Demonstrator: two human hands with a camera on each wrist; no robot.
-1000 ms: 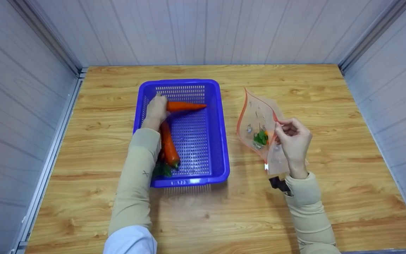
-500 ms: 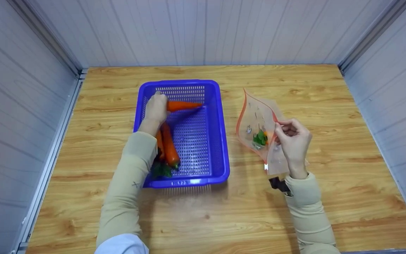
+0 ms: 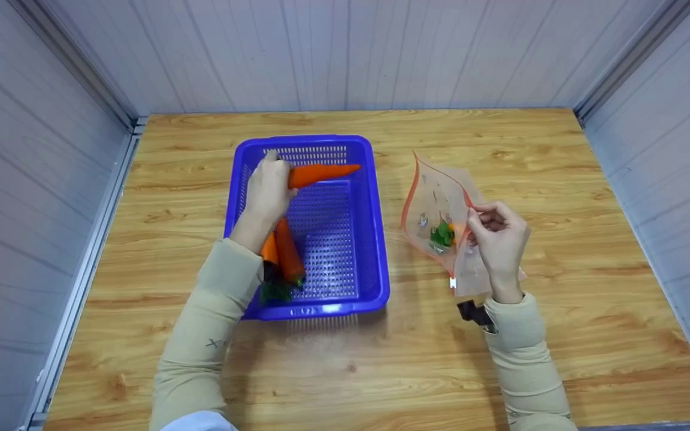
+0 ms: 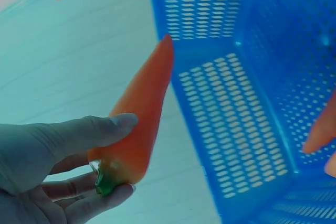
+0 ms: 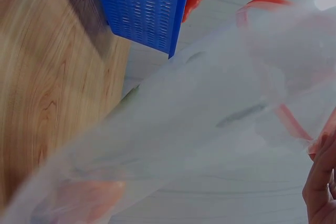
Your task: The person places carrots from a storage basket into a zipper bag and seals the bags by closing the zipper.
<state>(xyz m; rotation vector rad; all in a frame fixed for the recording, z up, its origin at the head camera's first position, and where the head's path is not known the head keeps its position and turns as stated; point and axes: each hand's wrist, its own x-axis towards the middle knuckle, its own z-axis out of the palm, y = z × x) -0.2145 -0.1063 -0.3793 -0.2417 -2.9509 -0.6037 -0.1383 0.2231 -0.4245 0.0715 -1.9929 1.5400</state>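
My left hand (image 3: pixel 267 187) grips an orange carrot (image 3: pixel 323 173) by its thick end, over the far part of the blue basket (image 3: pixel 382 257). In the left wrist view, thumb and fingers close round the carrot (image 4: pixel 143 116) near its green top, its tip pointing away. To the right, my right hand (image 3: pixel 501 239) pinches the red zip edge of a clear zip bag (image 3: pixel 438 194), whose mouth gapes. Low in the bag show a green leafy piece (image 3: pixel 442 233) and a bit of orange. In the right wrist view the bag (image 5: pixel 184 124) fills most of the picture.
Inside the basket, along its left side, lie another carrot (image 3: pixel 289 257), an orange piece (image 3: pixel 269 248) partly behind my left wrist, and dark green leaves (image 3: pixel 274 291). A white slider (image 3: pixel 453 282) sits at the bag's near corner. Panel walls enclose the wooden table (image 3: pixel 345 371).
My left hand has raised the carrot up from the basket floor, its tip now tilted upward, while the left forearm swung left. The right hand and the bag stay where they were.
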